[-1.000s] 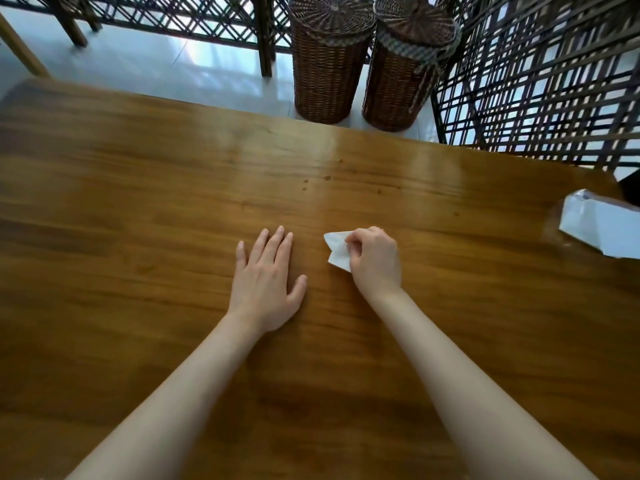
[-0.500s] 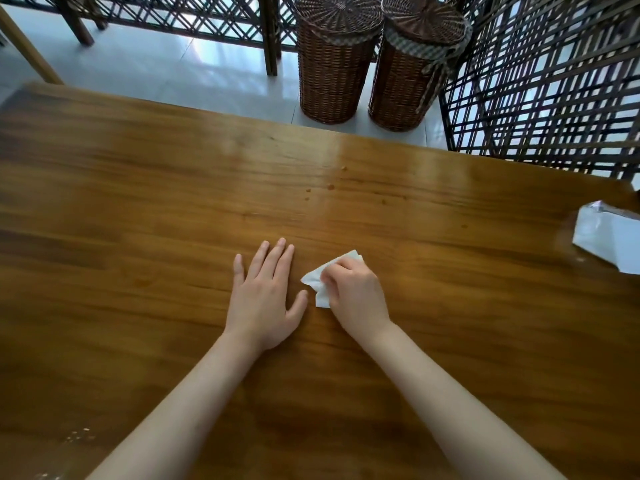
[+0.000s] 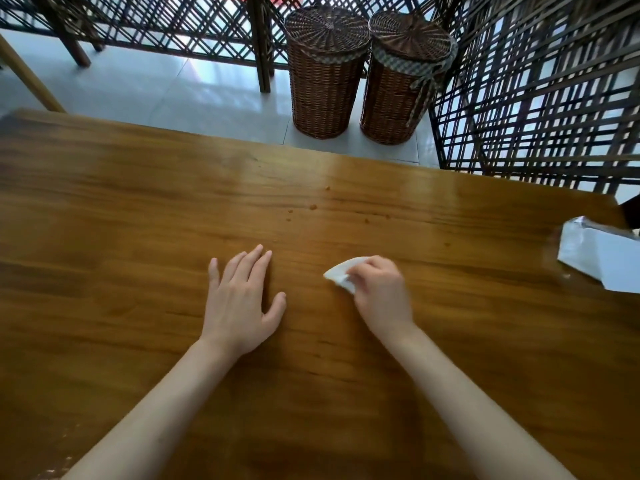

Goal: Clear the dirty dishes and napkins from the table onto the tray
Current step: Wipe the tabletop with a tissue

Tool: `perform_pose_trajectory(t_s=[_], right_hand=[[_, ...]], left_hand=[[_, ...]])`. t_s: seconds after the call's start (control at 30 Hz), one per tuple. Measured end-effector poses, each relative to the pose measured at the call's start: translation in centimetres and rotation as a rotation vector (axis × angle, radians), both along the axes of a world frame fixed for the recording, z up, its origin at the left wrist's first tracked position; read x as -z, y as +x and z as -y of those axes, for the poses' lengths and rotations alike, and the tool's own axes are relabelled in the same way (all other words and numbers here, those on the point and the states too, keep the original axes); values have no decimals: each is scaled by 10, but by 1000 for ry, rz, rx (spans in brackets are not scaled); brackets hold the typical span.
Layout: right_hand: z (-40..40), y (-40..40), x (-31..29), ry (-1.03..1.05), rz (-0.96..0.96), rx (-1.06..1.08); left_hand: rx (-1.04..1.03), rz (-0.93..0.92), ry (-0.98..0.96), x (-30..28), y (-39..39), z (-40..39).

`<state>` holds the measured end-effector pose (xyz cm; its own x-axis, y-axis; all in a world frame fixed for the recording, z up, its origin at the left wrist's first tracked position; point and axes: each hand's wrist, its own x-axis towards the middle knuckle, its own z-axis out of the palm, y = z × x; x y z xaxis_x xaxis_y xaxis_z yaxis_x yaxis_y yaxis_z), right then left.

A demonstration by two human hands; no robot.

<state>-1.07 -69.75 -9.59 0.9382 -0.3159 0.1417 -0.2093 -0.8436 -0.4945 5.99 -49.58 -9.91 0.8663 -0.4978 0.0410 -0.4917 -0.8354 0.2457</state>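
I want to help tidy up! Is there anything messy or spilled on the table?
Yes. Small brown crumbs lie scattered on the glossy brown wooden table, beyond the right hand, which grips a crumpled white paper napkin. The left hand rests flat on the wood.

Your right hand (image 3: 379, 294) grips a small white napkin (image 3: 341, 277), crumpled and pressed against the wooden table (image 3: 138, 209). Its folded edge pokes out past your fingers, well right of your flat left hand (image 3: 240, 306).
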Motion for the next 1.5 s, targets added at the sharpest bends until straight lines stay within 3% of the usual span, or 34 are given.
perform_pose_trajectory(t_s=[0.37, 0.5, 0.7, 0.83, 0.97, 1.03, 1.27, 1.43, 1.5], right_hand=[[116, 31, -4, -163, 42, 479], [127, 30, 3, -113, 12, 666], [120, 40, 8, -69, 35, 780], [115, 46, 6, -51, 26, 743], [77, 74, 6, -34, 7, 360], [63, 79, 9, -13, 24, 269], [117, 81, 2, -111, 5, 528], [59, 86, 14, -78, 26, 168], [72, 84, 10, -109, 11, 205]], left_hand=[[-7, 46, 20, 5, 79, 31], [-7, 38, 0, 13, 83, 32], [2, 29, 5, 12, 85, 33], [1, 33, -1, 14, 85, 30], [-4, 41, -25, 16, 85, 32], [-9, 44, -32, 17, 86, 32], [0, 45, -44, 16, 85, 36], [-16, 28, -15, 16, 81, 35], [-5, 27, -15, 17, 79, 35]])
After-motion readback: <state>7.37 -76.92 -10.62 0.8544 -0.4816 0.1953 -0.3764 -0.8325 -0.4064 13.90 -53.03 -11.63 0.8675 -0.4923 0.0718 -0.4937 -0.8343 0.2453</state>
